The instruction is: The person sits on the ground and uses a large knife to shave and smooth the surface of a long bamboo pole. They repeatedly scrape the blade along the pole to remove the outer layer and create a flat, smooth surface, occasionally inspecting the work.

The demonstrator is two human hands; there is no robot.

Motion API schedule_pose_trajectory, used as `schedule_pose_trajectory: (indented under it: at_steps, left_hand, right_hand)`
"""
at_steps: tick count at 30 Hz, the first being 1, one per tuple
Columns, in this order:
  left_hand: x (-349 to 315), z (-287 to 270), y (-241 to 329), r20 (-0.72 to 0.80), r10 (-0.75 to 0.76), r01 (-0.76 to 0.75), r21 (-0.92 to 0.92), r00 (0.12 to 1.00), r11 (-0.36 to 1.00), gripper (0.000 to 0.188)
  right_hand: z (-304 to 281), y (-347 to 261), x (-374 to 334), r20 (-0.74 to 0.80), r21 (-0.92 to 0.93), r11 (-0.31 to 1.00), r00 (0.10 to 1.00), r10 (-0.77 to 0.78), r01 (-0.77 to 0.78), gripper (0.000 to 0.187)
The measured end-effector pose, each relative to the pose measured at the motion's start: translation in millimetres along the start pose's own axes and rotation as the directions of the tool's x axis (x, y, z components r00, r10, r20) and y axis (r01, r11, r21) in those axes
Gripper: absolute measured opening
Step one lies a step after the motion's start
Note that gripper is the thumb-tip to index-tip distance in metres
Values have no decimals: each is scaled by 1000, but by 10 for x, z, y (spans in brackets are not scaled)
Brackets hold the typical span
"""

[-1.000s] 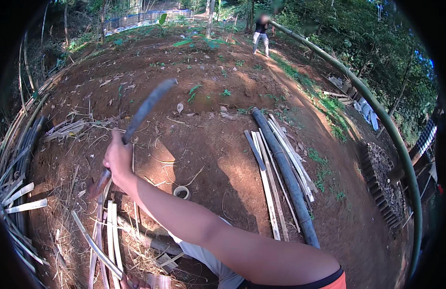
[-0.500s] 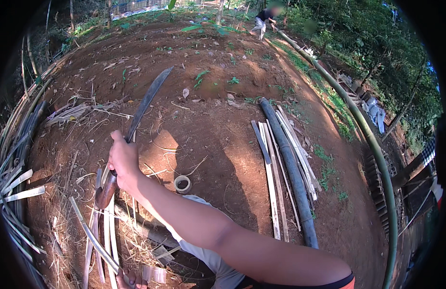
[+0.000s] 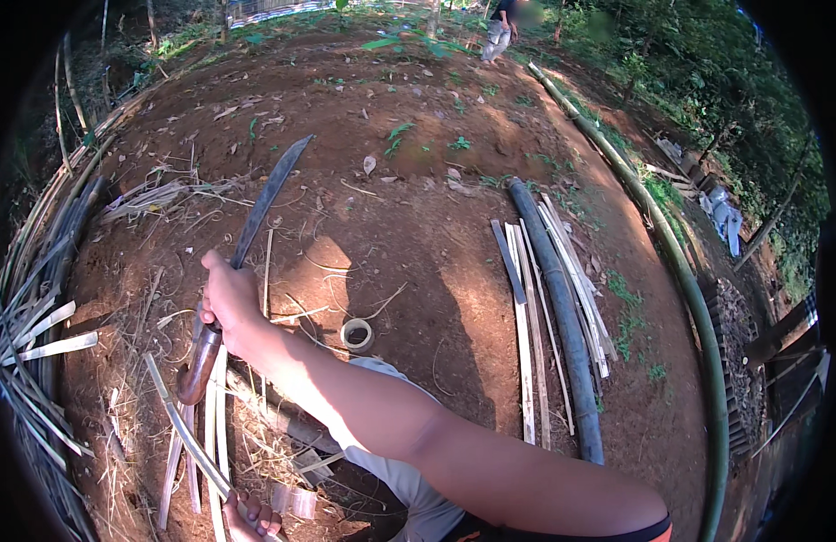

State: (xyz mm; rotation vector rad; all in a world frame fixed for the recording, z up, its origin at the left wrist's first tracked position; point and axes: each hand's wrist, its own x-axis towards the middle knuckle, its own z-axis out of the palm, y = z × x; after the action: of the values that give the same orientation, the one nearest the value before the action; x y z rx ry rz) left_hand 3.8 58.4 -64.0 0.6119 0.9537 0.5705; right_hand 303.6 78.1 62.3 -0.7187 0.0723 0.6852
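My right hand (image 3: 233, 300) is closed round the handle of a machete. Its long dark blade (image 3: 266, 200) points up and away, and the curved brown wooden butt (image 3: 196, 375) shows below my fist. At the lower edge my left hand (image 3: 250, 518) grips a thin split bamboo strip (image 3: 185, 435), which slants up and left from my fingers. The machete is apart from this strip's upper end. More pale strips (image 3: 221, 415) lie beneath and beside it. My right forearm crosses over my light trousers and hides part of the ground.
A roll of tape (image 3: 357, 335) sits on the soil by my knee. To the right lie a dark bamboo pole (image 3: 562, 316) and split slats (image 3: 524, 361). A long green pole (image 3: 675, 257) runs along the right. Bundled strips (image 3: 39, 343) are at left. A person (image 3: 497, 36) stands far back.
The view has shifted slightly, with the ground moving rightward in it. The far person has straightened up and is now apart from the long pole's end. My hands keep their grips.
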Motion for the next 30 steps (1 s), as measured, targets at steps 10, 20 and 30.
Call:
schedule_pose_trajectory:
  at_steps: [10,20,30]
  left_hand:
    - [-95,-28,-16,45,33,-30,-73,998,997,25]
    - [-375,39,32,-83,244,-238,69,966,969,22]
    - [-626,143,16,-2,225,-224,77,974,971,26]
  right_hand:
    - [-56,338,43,359,-560,756,922,-147,339,35]
    - [-61,766,-628,447,-777,-88,643,622,624,27]
    - [-375,985,-964,518,-447,-156,397,757,881,12]
